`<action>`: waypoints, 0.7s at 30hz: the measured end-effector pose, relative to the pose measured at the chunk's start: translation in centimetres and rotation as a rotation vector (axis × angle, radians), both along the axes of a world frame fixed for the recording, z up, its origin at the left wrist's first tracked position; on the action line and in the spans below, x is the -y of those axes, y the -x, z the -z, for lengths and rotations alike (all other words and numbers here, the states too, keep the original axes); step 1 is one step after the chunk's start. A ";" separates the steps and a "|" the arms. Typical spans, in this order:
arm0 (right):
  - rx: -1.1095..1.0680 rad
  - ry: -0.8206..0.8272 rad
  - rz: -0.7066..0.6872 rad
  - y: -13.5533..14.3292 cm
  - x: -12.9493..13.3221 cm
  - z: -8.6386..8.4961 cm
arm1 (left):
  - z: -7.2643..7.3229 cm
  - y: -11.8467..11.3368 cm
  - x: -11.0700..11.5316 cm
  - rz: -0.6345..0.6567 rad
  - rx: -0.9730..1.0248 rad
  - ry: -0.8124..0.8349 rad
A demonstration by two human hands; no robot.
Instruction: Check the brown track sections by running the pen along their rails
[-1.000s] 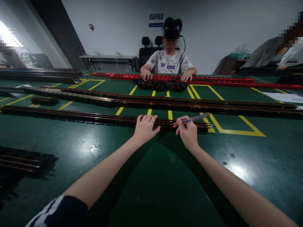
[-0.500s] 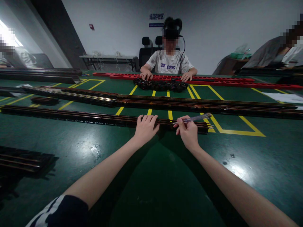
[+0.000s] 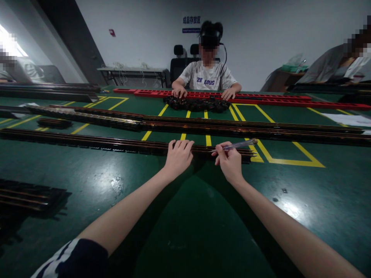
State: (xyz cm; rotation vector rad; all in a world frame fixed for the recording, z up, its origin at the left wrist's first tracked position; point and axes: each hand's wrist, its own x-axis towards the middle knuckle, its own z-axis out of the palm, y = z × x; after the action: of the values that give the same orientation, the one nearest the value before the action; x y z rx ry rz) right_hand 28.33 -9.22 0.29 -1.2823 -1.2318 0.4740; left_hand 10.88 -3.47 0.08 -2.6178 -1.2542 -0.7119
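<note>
Shifted slightly leftward since the frames before, a long dark strip (image 3: 130, 145) with copper-toned rods lies across the green worktop (image 3: 290, 189), seen from the head camera, its right end now nearer the worker's right hand (image 3: 230, 160) and its left end running to the picture's edge. The left hand (image 3: 179, 158) spreads over the strip, hiding a section of it; whether that grip is closed on the strip or merely resting cannot be told. The right grip is clamped around a clear-handled tool (image 3: 241, 144), whose thin tip points at the strip, too fine and dark to show whether it touches; the same hand screens part of the strip's right end. At lower left, another dark bundle (image 3: 26, 197) is cut off and sunk in shadow. Beyond the strip, a second long bundle (image 3: 203, 125) stretches between the worker and a heap of black parts (image 3: 197, 104), whose pieces blur together. A co-worker (image 3: 207, 77) opposite rests both hands near red racks (image 3: 261, 99); white paper (image 3: 344, 119) lies at right, by a partly cropped person (image 3: 321, 63).
</note>
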 end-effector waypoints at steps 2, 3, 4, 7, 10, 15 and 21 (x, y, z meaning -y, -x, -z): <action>0.014 0.004 0.001 0.0 0.0 0.0 | -0.1 0.0 0.0 -0.003 0.000 -0.001; 0.021 0.006 0.004 0.0 0.0 0.0 | -0.1 0.0 0.1 -0.004 0.001 0.000; 0.029 0.008 0.006 0.0 0.0 -0.1 | -0.1 0.0 0.1 -0.003 0.001 0.002; 0.047 0.012 0.006 0.0 0.0 -0.1 | -0.2 0.0 0.1 -0.007 -0.005 0.001; 0.045 0.012 0.011 0.0 0.0 -0.2 | -0.3 0.0 0.2 -0.018 -0.016 -0.002; 0.074 0.003 -0.003 0.1 0.1 -0.4 | -0.3 0.0 0.2 -0.023 -0.014 0.004; 0.047 -0.004 0.020 0.2 0.1 -0.4 | -0.3 0.0 0.1 -0.011 0.006 0.039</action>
State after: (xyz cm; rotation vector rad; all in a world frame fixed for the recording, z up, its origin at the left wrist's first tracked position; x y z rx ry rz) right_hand 28.17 -9.36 0.69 -1.3076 -1.2575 0.4296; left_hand 10.89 -3.57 0.35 -2.6388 -1.2959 -0.7005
